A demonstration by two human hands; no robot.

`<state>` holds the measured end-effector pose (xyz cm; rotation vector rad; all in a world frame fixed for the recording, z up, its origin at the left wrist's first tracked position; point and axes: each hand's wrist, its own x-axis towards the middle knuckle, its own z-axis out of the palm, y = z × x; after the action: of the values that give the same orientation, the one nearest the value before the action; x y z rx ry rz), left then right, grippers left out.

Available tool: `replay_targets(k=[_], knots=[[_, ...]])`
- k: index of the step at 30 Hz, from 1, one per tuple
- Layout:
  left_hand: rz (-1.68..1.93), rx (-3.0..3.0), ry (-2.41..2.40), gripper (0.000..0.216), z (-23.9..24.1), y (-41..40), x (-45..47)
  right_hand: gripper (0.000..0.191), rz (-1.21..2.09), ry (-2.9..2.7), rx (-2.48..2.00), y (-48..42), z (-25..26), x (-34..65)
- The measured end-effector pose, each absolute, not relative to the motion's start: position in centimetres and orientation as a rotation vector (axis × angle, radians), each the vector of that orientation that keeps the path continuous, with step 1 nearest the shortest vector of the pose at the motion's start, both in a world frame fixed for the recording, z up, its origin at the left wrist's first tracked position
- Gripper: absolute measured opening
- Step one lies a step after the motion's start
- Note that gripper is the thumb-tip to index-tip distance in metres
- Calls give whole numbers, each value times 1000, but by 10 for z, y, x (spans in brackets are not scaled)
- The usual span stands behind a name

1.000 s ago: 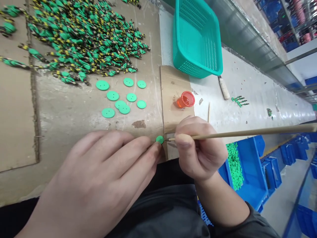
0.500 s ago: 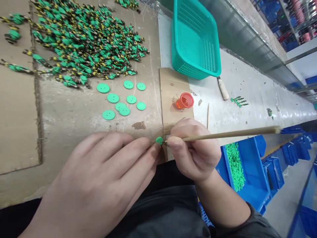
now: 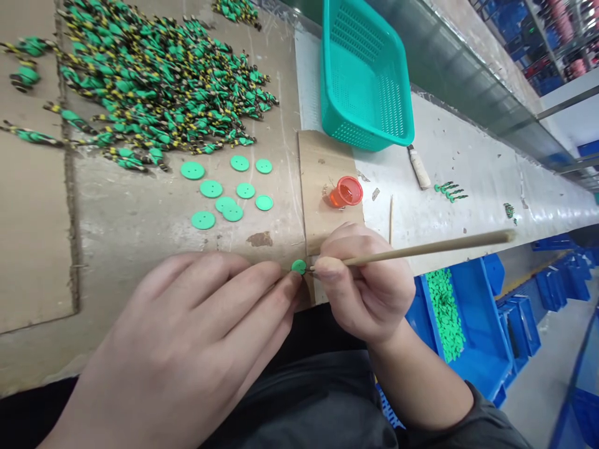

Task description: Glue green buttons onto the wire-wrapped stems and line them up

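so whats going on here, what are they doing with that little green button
A person is working at a cardboard-covered bench. Their left hand has a small green button at its fingertips, and their right hand grips a thin wooden stick with its tip at the button. More green buttons lie nearby, below a heap of green, yellow and dark pieces. A small orange cup sits on a cardboard square.

The left hand (image 3: 187, 324) presses a green button (image 3: 298, 267) at the frame's centre, while the right hand (image 3: 369, 280) grips a wooden stick (image 3: 421, 252) with its tip just beside it.
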<state>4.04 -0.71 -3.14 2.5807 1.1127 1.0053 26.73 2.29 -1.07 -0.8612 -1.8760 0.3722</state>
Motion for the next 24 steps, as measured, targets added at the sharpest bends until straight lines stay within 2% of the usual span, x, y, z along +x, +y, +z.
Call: replay_targets(k=[6,14,20,24], knots=[[1007,2615,1094,23,-27,-6,41,14,425,-1715,-924,19,-10,269],[1061,2598,1029,21,-23,2,38,25,478,-1472,-992,24,-16,267],[1088,2471,1117,23,6,-22,40,19,565,-1294,-979,12,-8,268],[1083,2311,1510,11,16,-28,-3,20,557,-1155,-1124,5,-13,273]])
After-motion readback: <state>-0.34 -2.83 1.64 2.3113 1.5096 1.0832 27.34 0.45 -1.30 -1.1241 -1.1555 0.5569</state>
